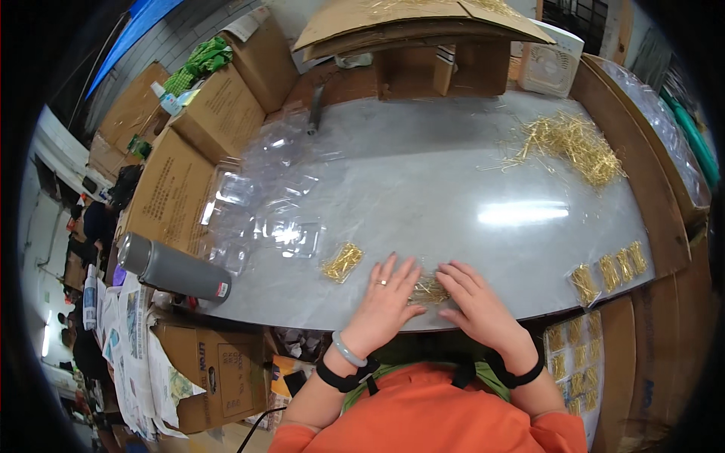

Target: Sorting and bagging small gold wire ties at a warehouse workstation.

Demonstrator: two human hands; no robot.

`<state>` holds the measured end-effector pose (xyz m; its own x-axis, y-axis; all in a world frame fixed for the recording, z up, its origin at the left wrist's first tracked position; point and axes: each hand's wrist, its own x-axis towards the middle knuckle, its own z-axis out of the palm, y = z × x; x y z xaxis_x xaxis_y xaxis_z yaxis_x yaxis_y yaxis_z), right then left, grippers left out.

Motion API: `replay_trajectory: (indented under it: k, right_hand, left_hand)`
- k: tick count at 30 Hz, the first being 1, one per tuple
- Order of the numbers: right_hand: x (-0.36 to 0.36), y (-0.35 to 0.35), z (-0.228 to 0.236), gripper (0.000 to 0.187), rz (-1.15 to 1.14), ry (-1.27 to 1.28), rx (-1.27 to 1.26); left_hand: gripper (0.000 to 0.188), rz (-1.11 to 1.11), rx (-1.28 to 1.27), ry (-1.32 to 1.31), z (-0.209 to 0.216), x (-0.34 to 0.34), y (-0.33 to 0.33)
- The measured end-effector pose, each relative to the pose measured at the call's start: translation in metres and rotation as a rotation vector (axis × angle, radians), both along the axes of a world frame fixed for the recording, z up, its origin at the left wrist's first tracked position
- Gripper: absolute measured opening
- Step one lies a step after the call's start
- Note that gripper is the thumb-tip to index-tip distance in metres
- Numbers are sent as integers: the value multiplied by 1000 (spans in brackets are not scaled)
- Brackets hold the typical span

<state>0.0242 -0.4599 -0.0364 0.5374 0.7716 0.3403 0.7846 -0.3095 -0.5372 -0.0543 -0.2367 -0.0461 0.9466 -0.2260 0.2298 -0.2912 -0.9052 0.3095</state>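
Note:
My left hand (388, 302) lies at the near edge of the table with its fingers stretched out and a little apart. Opposite it, my right hand (482, 303) rests with straight fingers. Between them is a small bundle of gold wire hooks (430, 289), with my hands along its two sides; my fingers partly cover it. Just left of my left hand sits a clear plastic box filled with gold hooks (343, 262). A loose, tangled heap of gold hooks (578, 147) spreads over the far right of the grey tabletop (393, 181).
Clear empty plastic boxes (291, 230) cover the table's left side. A grey bottle (177, 268) stands at the left edge. Several small gold bundles (610, 270) line the right edge. At the back are a cardboard box (408, 73) and a white fan (550, 64).

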Motion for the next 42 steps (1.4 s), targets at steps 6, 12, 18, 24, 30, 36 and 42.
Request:
replay_trajectory:
  k: [6,12,18,24,30,36,42]
  right_hand:
    - [0,-3,-9,50,-51,6,9]
    - [-20,-13,-4,61,-267,245,235]
    - [-23,10,-8,80,-155,360,340]
    - [7,-12,9,76,-36,136,43]
    - [-3,-17,-4,57,-126,130,90]
    - [-37,15,-12,55,-168,257,279]
    - [-18,9,-5,53,-64,19,47]
  left_hand:
    - [85,-93,-233,44,4,3,-22]
    - [79,-30,-213,38,-1,4,-34]
    - [71,-76,-240,1,-8,10,-42]
    - [70,-47,-433,-7,-9,7,-36]
    - [71,10,-428,-24,-8,4,-39]
    - [73,92,-331,-65,-17,4,-46]
    - [97,-14,-496,10,-6,2,-36]
